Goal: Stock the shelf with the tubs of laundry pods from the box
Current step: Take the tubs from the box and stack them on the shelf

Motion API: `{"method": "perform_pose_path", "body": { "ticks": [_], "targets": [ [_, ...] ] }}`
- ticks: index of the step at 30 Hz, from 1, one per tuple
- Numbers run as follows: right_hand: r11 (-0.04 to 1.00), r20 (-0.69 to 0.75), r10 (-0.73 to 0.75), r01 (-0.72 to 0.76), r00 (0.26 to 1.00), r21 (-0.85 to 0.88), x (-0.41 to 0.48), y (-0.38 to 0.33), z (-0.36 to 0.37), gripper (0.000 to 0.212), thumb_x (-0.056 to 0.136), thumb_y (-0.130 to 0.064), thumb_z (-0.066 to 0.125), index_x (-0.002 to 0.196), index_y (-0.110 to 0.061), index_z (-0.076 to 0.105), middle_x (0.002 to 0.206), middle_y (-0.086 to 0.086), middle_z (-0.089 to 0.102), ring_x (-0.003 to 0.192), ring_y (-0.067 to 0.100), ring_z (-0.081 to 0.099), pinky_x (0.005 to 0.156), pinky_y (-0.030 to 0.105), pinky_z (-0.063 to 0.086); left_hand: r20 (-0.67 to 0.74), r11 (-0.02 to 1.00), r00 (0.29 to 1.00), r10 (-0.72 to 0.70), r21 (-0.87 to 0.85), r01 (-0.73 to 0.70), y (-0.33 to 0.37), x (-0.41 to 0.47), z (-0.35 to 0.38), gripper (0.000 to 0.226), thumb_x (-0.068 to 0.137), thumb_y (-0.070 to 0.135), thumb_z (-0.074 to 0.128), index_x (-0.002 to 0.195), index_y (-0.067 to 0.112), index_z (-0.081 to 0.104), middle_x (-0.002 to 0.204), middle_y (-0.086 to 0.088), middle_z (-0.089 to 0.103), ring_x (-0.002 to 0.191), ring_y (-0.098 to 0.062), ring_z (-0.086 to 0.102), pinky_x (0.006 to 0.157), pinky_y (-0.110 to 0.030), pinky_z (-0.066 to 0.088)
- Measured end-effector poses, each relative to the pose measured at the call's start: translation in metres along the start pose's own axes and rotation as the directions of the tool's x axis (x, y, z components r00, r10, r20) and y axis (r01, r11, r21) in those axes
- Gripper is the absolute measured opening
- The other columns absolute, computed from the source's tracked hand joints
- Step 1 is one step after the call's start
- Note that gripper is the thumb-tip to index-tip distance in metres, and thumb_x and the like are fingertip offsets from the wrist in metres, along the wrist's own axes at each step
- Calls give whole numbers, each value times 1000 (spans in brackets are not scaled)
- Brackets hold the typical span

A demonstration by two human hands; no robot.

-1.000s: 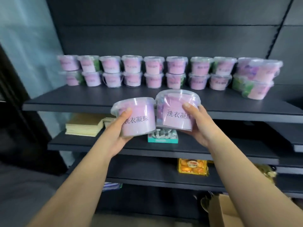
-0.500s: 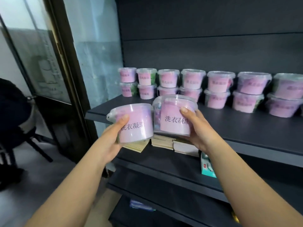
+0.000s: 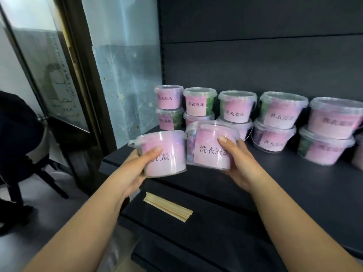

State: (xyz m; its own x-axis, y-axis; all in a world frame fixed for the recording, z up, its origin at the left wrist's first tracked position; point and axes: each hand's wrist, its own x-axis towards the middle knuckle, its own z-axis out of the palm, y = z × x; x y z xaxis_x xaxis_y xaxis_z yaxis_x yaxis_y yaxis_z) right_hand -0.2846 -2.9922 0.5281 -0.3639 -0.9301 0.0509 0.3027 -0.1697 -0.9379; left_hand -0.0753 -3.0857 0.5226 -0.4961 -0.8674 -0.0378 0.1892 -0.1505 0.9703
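Tubs (image 3: 169,142) in left hand (image 3: 135,170), right hand (image 3: 240,163); stacked tubs (image 3: 280,112) line shelf (image 3: 294,185)

I count 12 tubs total. 10 stand on the shelf (image 3: 294,183) along its back edge: 5 columns, 2 high, so top row (image 3: 236,106) 5, bottom row (image 3: 273,136) 5. 2 are off the shelf: left tub (image 3: 164,154) in left hand (image 3: 135,169), right tub (image 3: 213,146) in right hand (image 3: 237,161). Possible 13th cut off at the shelf's right edge, can't confirm. 1 stack of tan sheets (image 3: 169,208) on lower shelf (image 3: 216,216).
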Motion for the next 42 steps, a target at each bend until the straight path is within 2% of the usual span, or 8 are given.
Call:
{"method": "perform_pose_path", "body": {
  "ticks": [5, 12, 15, 18, 25, 33, 39, 42],
  "targets": [
    [998, -102, -69, 68, 992, -16, 33, 8, 12, 76, 62, -35, 66, 132, -21, 41, 119, 4, 63, 99, 18, 64, 68, 37, 57, 82, 999, 996, 35, 6, -35, 6, 67, -22, 39, 73, 14, 63, 111, 11, 53, 95, -1, 69, 88, -11, 63, 76, -30, 51],
    [995, -277, -100, 94, 956, -36, 73, 31, 47, 108, 33, -51, 88, 128, -21, 48, 115, 6, 68, 101, 21, 67, 68, 36, 58, 162, 985, 978, 129, 92, -145, 13, 158, -86, 96, 25, 37, 86, 110, 21, 45, 111, -2, 61, 103, -17, 59, 98, -36, 43],
    [992, -335, -114, 123, 935, 4, 78, 43, 61, 83, 56, -42, 77, 130, -18, 47, 120, 9, 65, 106, 25, 64, 73, 42, 56, 221, 958, 971, 93, 245, -148, 9, 182, -105, 96, 38, 31, 88, 119, 21, 38, 122, -4, 55, 112, -18, 53, 104, -37, 39],
    [992, -402, -101, 123, 910, 29, 84, 58, 68, 106, 32, -50, 89, 126, -19, 51, 116, 8, 67, 103, 24, 66, 74, 46, 57, 362, 920, 929, 80, 332, -208, 8, 200, -116, 106, 37, 38, 86, 130, 19, 39, 126, 1, 55, 115, -12, 53, 100, -30, 42],
    [987, -410, -124, 156, 904, 46, 85, 63, 71, 97, 36, -57, 85, 123, -25, 54, 118, 5, 67, 108, 24, 64, 74, 43, 56, 552, 904, 832, 50, 329, -273, 6, 208, -120, 61, 65, 9, 81, 116, 25, 51, 94, 24, 66, 89, 16, 59, 77, -4, 45],
    [987, -400, -158, 154, 903, -44, 84, 70, 73, 108, 33, -60, 86, 127, -23, 50, 116, 2, 68, 105, 17, 65, 69, 33, 57, 471, 749, 853, 225, 476, -461, -2, 204, -126, 112, 56, 15, 87, 139, 24, 14, 134, 9, 32, 123, -4, 33, 99, -14, 27],
    [982, -386, -175, 190, 906, 1, 77, 65, 82, 57, 54, -48, 74, 104, -24, 62, 98, -3, 74, 91, 13, 70, 63, 31, 57, 481, 728, 872, 93, 564, -389, -4, 203, -131, 123, 62, 21, 84, 145, 26, -7, 150, 3, 25, 134, -14, 32, 107, -25, 29],
    [973, -432, -226, 228, 873, -49, 88, 60, 96, 97, 39, -52, 86, 123, -17, 51, 114, 4, 68, 103, 20, 66, 69, 38, 58, 444, 661, 895, 54, 656, -365, -4, 197, -132, 120, 65, 32, 82, 147, 21, -6, 151, 0, 26, 135, -17, 32, 106, -25, 27]
  ]
}}
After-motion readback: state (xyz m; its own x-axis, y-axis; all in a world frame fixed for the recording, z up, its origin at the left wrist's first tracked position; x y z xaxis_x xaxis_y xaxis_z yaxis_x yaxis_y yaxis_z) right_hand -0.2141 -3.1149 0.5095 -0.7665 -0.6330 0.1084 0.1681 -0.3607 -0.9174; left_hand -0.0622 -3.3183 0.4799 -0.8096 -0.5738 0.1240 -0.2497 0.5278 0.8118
